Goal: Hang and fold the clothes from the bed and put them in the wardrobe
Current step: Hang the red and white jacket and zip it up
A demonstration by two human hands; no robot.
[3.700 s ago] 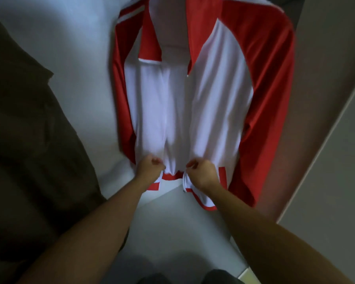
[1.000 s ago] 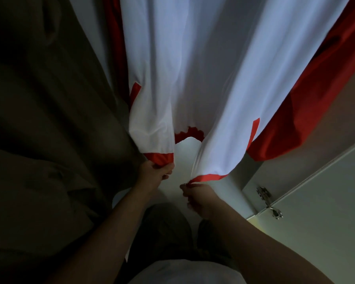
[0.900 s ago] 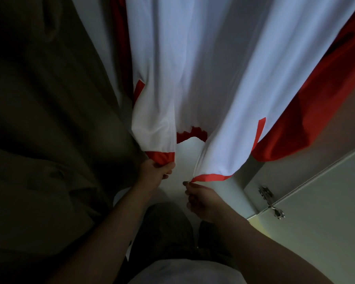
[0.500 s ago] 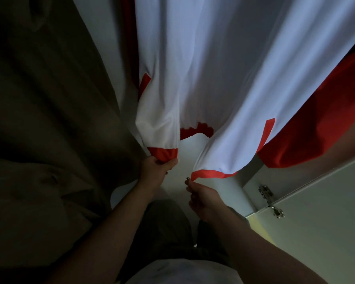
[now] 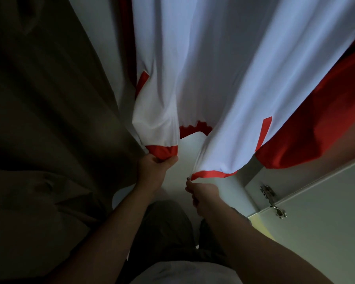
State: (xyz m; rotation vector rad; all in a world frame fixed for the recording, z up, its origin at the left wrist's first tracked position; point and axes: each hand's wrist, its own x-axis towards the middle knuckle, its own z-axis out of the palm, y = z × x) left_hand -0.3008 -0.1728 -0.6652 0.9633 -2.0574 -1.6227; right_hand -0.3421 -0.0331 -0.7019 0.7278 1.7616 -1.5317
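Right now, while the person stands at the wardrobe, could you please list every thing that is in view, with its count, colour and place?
jacket: one, white with red sleeves and hem, hanging at centre and top, front open at the bottom
hanging garment: one, dark brown, left side, beside the jacket
wardrobe door: one, pale, lower right
hinge: one, silver metal, on the door's edge
trousers: one pair, dark, bottom centre, worn by the person
left hand: one, grips the red hem of the jacket's front on the picture's left
right hand: one, pinches the lower corner of the other front
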